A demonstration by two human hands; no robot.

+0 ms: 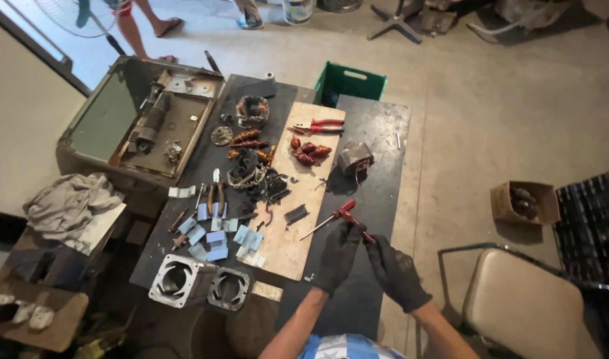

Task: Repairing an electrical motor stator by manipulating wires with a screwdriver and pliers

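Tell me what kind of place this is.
Probably a small repair workshop for electric motors: a dark workbench carries copper windings, an empty metal motor housing and red-handled pliers, and gloved hands work beside a red-handled screwdriver.

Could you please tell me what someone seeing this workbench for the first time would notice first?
The eye lands on the two black-gloved hands near the front of the dark table: the left hand and right hand meet around a small red piece beside a red-handled screwdriver. Behind them, a wooden board carries reddish copper coils and red-handled pliers. At the front left corner sits a grey metal motor housing with round openings.
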